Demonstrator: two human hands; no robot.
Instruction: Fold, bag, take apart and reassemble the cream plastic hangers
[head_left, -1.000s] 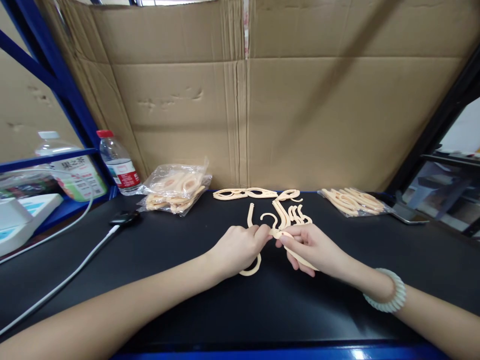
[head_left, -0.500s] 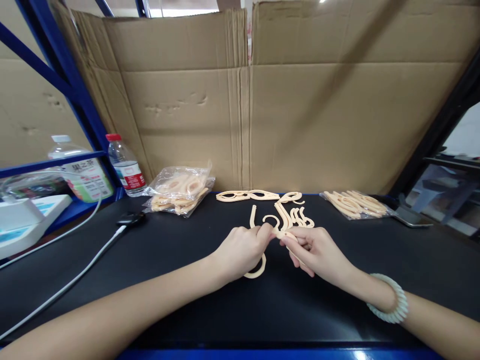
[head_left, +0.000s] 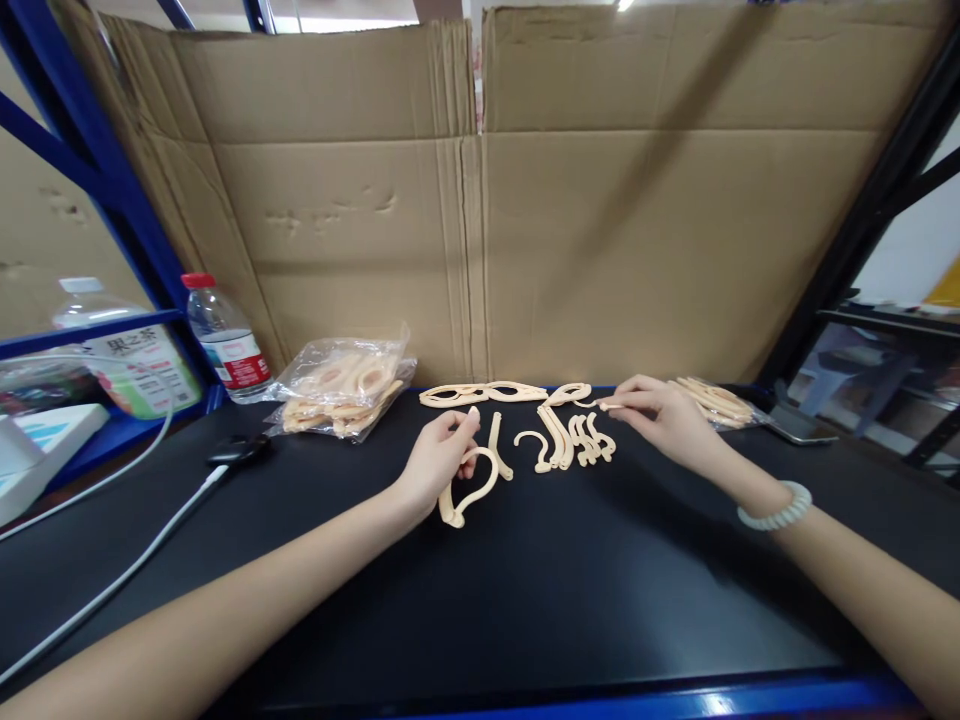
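Left hand (head_left: 441,462): fingers curled and clamped on a cream hanger piece (head_left: 491,478). We see its curved part bow out to the right of the fingers and run down to a joint below the hand; from there a short straight length goes back up toward the palm, where the fingers hide the rest. The joint end hangs on the near side of the grip.

Right hand (head_left: 664,418): thumb and fingertips brought together, pointing left, well apart from the left hand. A pale bit shows at the tips; we cannot tell whether it is a separate part they pinch. A ring bracelet (head_left: 776,508) sits on this wrist.

Between the hands, on the black tabletop (head_left: 525,610), we record, left to right: a slender cream strip (head_left: 495,440) just beside the left hand, a loose hook (head_left: 534,447), a bundle of cream arms (head_left: 556,440) lying side by side, and a row of small hooks (head_left: 591,440), the last nearest the right hand.

Farther back, we note long cream frames (head_left: 484,392) along the rear edge. Bagged pieces (head_left: 341,395) lie to the left; a second bag (head_left: 718,402) lies behind the right hand, partly hidden by it. A red-capped bottle (head_left: 231,345) stands at far left, before the cardboard (head_left: 337,230).
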